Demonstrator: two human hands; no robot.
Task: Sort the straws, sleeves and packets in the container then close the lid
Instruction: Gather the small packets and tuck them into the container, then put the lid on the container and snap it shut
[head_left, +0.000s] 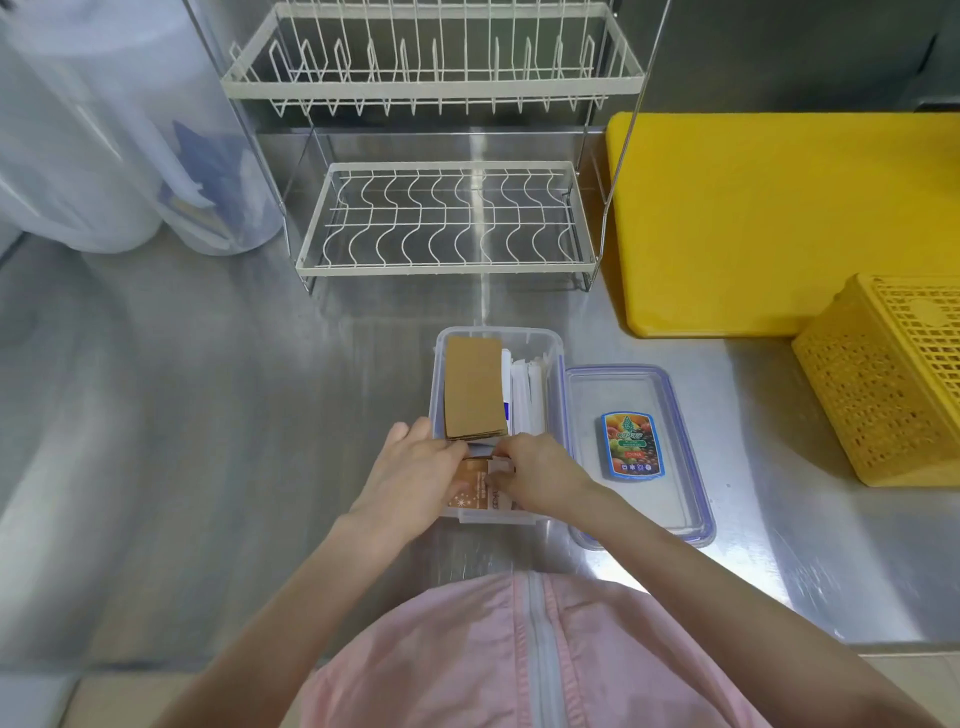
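While both hands work in the container (556, 358), left hand (415, 475) and right hand (540, 475) pinch packets (470, 486); sleeves (474, 387), straws (527, 395) behind; lid (675, 499) beside.

Bright, even light falls from above on my steel desk (208, 415). A pale streak of glare runs down its middle from under the rack (447, 218) toward the box (556, 358), and the metal left of it shines in soft, smeared patches. Shadows are faint; my arms cast only a weak one by the near edge. The wide lens bows the rack's posts and the yellow board (779, 218) outward at the edges. The bags (104, 130) at far left look hazy, the centre sharper.
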